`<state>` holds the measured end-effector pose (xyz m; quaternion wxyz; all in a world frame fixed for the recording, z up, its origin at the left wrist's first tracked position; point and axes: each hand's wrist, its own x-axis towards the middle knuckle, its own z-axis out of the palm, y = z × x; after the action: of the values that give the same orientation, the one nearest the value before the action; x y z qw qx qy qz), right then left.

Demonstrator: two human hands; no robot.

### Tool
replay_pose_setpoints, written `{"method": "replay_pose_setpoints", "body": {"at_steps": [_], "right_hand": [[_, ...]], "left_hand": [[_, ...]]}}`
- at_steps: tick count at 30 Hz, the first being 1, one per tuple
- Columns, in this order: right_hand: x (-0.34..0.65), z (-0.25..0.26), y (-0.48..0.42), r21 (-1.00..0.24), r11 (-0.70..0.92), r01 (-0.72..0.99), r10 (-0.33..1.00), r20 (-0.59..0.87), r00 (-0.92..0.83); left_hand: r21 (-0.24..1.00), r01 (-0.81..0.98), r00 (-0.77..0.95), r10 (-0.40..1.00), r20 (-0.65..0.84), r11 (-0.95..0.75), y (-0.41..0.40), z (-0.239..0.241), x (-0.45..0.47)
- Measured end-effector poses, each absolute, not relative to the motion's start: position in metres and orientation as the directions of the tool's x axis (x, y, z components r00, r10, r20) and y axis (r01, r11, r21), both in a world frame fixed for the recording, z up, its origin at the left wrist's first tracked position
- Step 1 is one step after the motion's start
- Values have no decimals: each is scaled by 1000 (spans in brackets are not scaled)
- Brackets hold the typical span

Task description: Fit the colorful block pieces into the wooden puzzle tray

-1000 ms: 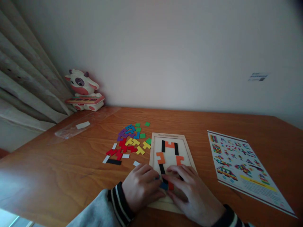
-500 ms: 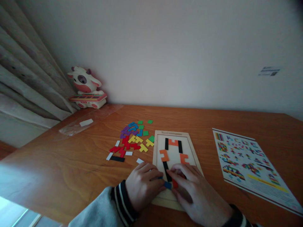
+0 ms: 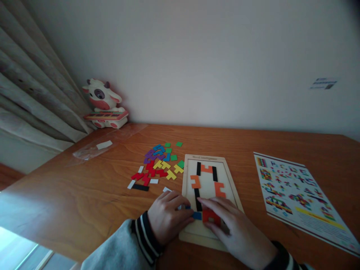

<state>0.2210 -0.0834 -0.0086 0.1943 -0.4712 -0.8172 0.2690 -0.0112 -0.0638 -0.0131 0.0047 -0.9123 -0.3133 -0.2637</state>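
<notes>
**Steadied on the left, pinched on the right**

The right hand point(image 3: 233, 224) pinches a red piece point(image 3: 209, 215) between thumb and fingers, apparently by its edges for fine control, at the near end of the wooden board point(image 3: 197, 240). The left hand point(image 3: 170, 216) curls its fingers against a blue piece point(image 3: 197, 215), seemingly to stop it sliding; whether it grips, I cannot tell. The board lies lengthwise, likely for easy reach, bearing three orange pieces point(image 3: 206, 169) and three black bars point(image 3: 197, 199) in view (the right hand may hide more).

Left of it, roughly grouped by colour, perhaps for quick picking: one loose black bar point(image 3: 140, 187), four white pieces point(image 3: 154, 181), four yellow pieces point(image 3: 171, 174), five green squares point(image 3: 173, 158); the red cluster point(image 3: 152, 172), blue cluster point(image 3: 168, 157) and purple cluster point(image 3: 150, 154) overlap too much to count. One printed sheet point(image 3: 295, 200) lies right, one cow toy point(image 3: 105, 105) beyond.
</notes>
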Motion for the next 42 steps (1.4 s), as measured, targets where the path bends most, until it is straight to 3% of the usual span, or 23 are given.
{"method": "replay_pose_setpoints", "body": {"at_steps": [10,19,30,36,42], "right_hand": [[220,-15,-85,-608,453,652,876,167,-453],[218,-15,-85,-585,473,659,866,173,-469],[279,-7,-73,-541,448,711,894,249,-373],[291,-18,-70,-601,334,726,924,361,-126],[293,-24,-69,-597,335,729,923,365,-125]], "left_hand": [[155,566,668,560,490,-810,-63,-10,-11],[166,564,657,562,502,-809,-64,-11,-10],[217,549,663,579,475,-807,-56,-5,-21],[176,763,448,705,550,-622,-43,-4,-40],[123,882,349,805,479,-456,-20,-8,-56]]}}
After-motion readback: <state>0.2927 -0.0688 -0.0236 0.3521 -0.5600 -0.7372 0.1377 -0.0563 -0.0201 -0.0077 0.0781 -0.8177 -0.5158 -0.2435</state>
